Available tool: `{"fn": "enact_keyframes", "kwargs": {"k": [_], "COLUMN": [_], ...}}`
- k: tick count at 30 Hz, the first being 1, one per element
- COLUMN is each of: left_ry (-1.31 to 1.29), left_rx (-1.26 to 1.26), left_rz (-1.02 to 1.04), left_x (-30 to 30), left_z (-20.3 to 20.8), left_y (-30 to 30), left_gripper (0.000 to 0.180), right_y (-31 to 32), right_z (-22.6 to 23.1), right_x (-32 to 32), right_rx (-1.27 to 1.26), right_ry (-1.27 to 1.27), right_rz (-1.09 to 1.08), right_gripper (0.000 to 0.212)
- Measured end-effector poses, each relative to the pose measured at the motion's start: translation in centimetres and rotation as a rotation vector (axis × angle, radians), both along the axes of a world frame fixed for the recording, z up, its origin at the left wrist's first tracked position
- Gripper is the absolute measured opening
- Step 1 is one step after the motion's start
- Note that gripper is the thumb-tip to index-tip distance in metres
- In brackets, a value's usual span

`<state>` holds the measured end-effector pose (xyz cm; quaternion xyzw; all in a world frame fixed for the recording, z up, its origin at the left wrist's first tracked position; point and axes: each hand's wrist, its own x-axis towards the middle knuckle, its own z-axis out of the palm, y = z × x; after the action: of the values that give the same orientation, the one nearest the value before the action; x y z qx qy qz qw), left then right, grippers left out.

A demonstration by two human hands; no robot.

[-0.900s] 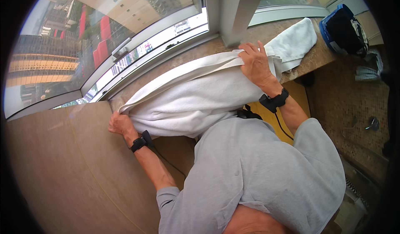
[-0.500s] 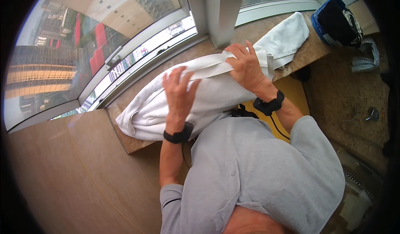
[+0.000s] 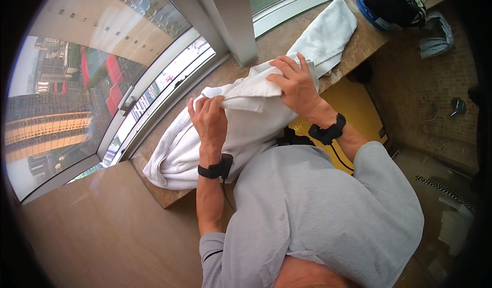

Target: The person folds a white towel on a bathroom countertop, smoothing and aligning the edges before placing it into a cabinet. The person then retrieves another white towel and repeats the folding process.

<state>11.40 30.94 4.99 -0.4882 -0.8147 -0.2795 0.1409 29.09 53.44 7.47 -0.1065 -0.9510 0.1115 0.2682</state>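
A large white towel (image 3: 246,124) lies loosely bunched along the brown stone windowsill, its hemmed edge raised in folds. My left hand (image 3: 209,121) has its fingertips closed on that edge near the window side. Farther right, my right hand (image 3: 297,88) grips the same towel's upper edge, fingers bent over the cloth. Between the two hands the hem sags in a loose fold. Beyond my right hand a second white towel (image 3: 333,31), folded into a long narrow shape, lies on the sill. Both wrists wear black bands with cables.
The stone sill (image 3: 366,47) runs under the window, which has a metal frame (image 3: 225,21). A black and blue bag (image 3: 392,6) stands at its far right end, with a plastic bag (image 3: 436,36) beside it. Below the sill is a yellow panel (image 3: 353,108).
My left hand has come down from above the towel and taken hold of its edge. The hem between my hands is now lifted and creased. The view has shifted slightly.
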Motion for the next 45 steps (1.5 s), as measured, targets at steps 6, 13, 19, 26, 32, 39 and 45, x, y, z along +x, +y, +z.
{"fn": "enact_keyframes", "kwargs": {"k": [6,13,19,26,32,39,45], "left_ry": [-0.089,0.062,-0.064,-0.228,-0.294,-0.338,-0.348], "left_rx": [-0.023,0.046,0.196,0.303,0.344,0.336,0.354], "left_rz": [-0.008,-0.092,-0.124,-0.157,-0.158,-0.173,-0.173], "left_x": [1.9,3.7,4.3,4.6,4.3,4.2,4.3], "left_z": [0.5,1.0,2.2,4.1,4.7,5.7,5.5], "left_y": [-0.7,1.0,1.2,2.3,2.7,3.1,3.4], "left_gripper": [0.036,0.051,0.039,0.024,0.022,0.02,0.017], "right_y": [-0.8,-1.0,-0.3,-0.5,-0.5,-0.2,-0.4], "right_z": [1.5,1.8,2.4,2.0,2.4,2.4,1.9], "right_x": [-0.7,-1.7,-1.6,-1.5,-1.2,-1.2,-1.1], "right_rx": [-0.161,-0.209,-0.305,-0.431,-0.484,-0.601,-0.564], "right_ry": [0.095,0.069,0.023,-0.051,-0.016,-0.013,-0.026], "right_rz": [0.088,0.186,0.21,0.33,0.361,0.414,0.425], "right_gripper": [0.019,0.016,0.023,0.022,0.016,0.016,0.02]}}
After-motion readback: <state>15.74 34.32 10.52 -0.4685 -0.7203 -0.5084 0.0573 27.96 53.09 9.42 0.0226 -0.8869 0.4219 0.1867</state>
